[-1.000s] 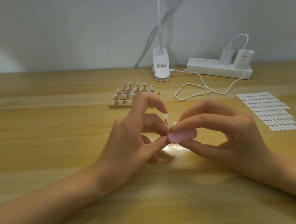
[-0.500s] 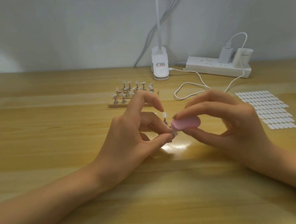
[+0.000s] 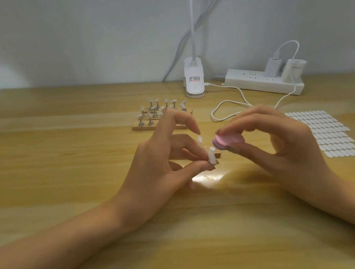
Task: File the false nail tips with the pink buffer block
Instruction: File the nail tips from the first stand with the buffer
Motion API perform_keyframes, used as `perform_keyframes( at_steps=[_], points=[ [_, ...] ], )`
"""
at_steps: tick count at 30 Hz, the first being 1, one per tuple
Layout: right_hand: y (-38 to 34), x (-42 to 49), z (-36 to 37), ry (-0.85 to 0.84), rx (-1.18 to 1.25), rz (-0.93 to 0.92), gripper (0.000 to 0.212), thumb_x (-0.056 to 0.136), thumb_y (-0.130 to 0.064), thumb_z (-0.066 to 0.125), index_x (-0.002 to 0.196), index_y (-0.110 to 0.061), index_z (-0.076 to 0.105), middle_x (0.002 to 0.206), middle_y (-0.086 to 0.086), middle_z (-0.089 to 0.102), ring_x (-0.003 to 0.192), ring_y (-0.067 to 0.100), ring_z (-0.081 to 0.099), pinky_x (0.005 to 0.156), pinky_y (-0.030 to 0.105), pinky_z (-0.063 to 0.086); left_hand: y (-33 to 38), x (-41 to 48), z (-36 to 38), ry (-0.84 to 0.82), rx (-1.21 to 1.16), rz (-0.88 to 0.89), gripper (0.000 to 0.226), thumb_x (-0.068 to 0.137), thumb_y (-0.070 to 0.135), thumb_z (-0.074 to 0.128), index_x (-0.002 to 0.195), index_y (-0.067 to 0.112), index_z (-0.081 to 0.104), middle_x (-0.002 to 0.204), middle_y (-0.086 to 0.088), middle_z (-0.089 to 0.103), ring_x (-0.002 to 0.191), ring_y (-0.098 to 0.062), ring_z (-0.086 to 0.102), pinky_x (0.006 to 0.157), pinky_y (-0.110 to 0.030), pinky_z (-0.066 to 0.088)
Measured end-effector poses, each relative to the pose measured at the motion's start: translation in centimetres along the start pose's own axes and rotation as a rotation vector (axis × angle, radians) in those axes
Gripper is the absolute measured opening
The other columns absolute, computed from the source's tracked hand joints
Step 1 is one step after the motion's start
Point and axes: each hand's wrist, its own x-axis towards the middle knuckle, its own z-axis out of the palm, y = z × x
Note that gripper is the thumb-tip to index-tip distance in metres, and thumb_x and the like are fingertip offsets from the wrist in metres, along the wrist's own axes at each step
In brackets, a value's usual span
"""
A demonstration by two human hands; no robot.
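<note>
Buffer block (image 3: 228, 140) pinched in right fingers (image 3: 255, 122), just beside nail tip (image 3: 212, 157).

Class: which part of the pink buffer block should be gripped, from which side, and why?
Pinch the pink buffer block across its broad top and bottom faces, coming from the right, as the right hand does: fingers above, thumb beneath. It is a flat rounded pad, so this leaves its left edge bare towards the false nail tip the left hand pinches.
</note>
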Motion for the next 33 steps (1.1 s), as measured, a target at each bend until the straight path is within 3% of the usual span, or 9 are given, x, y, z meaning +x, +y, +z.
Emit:
perform_keyframes(
  at_steps=[4, 9, 12, 15, 18, 22, 26, 29, 33],
  points=[
    [-0.8, -0.2, 0.8, -0.024, 0.068, -0.015, 0.019, 0.088, -0.024, 0.071, 0.107, -0.022, 0.070, 0.102, 0.001, 0.070, 0.097, 0.022, 0.065, 0.083, 0.036, 0.050, -0.1, 0.2, -0.1, -0.002, -0.108, -0.073, 0.048, 0.076, 0.007, 0.080, 0.105, 0.026, 0.047, 0.079, -0.006, 0.073, 0.076, -0.027, 0.076, 0.058, -0.033, 0.060],
    [-1.1, -0.1, 0.9, -0.040, 0.028, -0.023, 0.014, 0.088, -0.019, 0.074, 0.101, -0.015, 0.072, 0.098, 0.004, 0.070, 0.095, 0.021, 0.067, 0.084, 0.041, 0.052, 0.1, 0.2, -0.1, 0.020, -0.021, -0.022, 0.046, 0.076, 0.013, 0.082, 0.099, 0.029, 0.046, 0.077, -0.006, 0.073, 0.075, -0.023, 0.076, 0.052, -0.035, 0.058],
    [-1.6, -0.1, 0.9, -0.052, -0.008, -0.068, 0.011, 0.089, -0.024, 0.071, 0.100, -0.021, 0.071, 0.098, -0.001, 0.070, 0.095, 0.015, 0.067, 0.085, 0.033, 0.052, 0.3, 0.1, 0.0, 0.024, 0.057, 0.024, 0.043, 0.081, 0.016, 0.080, 0.098, 0.031, 0.043, 0.079, -0.005, 0.074, 0.079, -0.019, 0.076, 0.045, -0.030, 0.053],
    [-1.6, 0.0, 0.8, -0.018, -0.021, -0.017, 0.009, 0.089, -0.022, 0.073, 0.095, -0.016, 0.074, 0.094, 0.002, 0.072, 0.090, 0.017, 0.069, 0.082, 0.040, 0.052, 0.5, 0.1, 0.1, 0.044, 0.072, 0.031, 0.046, 0.079, 0.012, 0.079, 0.093, 0.034, 0.042, 0.079, 0.001, 0.075, 0.072, -0.011, 0.074, 0.042, -0.026, 0.049],
    [-1.7, -0.1, 0.9, -0.027, -0.027, -0.044, 0.011, 0.088, -0.023, 0.075, 0.097, -0.017, 0.075, 0.096, -0.002, 0.072, 0.092, 0.017, 0.069, 0.083, 0.044, 0.051, 0.6, 0.0, 0.2, 0.046, 0.107, 0.054, 0.043, 0.079, 0.024, 0.080, 0.093, 0.032, 0.040, 0.080, 0.010, 0.075, 0.074, -0.006, 0.074, 0.041, -0.024, 0.049],
    [-1.6, 0.0, 0.8, -0.005, -0.025, -0.025, 0.011, 0.087, -0.019, 0.075, 0.097, -0.014, 0.075, 0.095, 0.003, 0.072, 0.091, 0.020, 0.068, 0.082, 0.044, 0.052, 0.7, 0.0, 0.3, 0.065, 0.110, 0.042, 0.045, 0.079, 0.019, 0.080, 0.092, 0.035, 0.040, 0.081, 0.006, 0.076, 0.073, -0.007, 0.074, 0.042, -0.023, 0.048],
    [-1.6, 0.0, 1.0, -0.031, -0.092, -0.106, 0.011, 0.089, -0.025, 0.073, 0.098, -0.020, 0.075, 0.097, -0.005, 0.070, 0.091, 0.014, 0.067, 0.083, 0.043, 0.051, 0.7, 0.1, 0.4, 0.055, 0.135, 0.051, 0.043, 0.080, 0.024, 0.080, 0.094, 0.031, 0.040, 0.080, 0.009, 0.075, 0.072, -0.005, 0.073, 0.044, -0.023, 0.047],
    [-1.5, 0.0, 0.8, -0.001, -0.070, -0.061, 0.011, 0.088, -0.021, 0.074, 0.098, -0.015, 0.075, 0.093, 0.004, 0.071, 0.089, 0.020, 0.067, 0.080, 0.046, 0.051, 0.6, 0.0, 0.3, 0.062, 0.137, 0.041, 0.045, 0.079, 0.018, 0.080, 0.093, 0.032, 0.040, 0.081, 0.008, 0.076, 0.077, -0.007, 0.075, 0.046, -0.022, 0.048],
    [-1.6, -0.1, 1.0, -0.044, -0.125, -0.136, 0.012, 0.088, -0.027, 0.073, 0.097, -0.019, 0.076, 0.096, -0.002, 0.070, 0.091, 0.015, 0.066, 0.083, 0.041, 0.049, 0.7, 0.0, 0.4, 0.056, 0.150, 0.041, 0.040, 0.078, 0.032, 0.078, 0.093, 0.034, 0.041, 0.081, 0.008, 0.076, 0.074, -0.005, 0.073, 0.048, -0.021, 0.047]
  ],
)
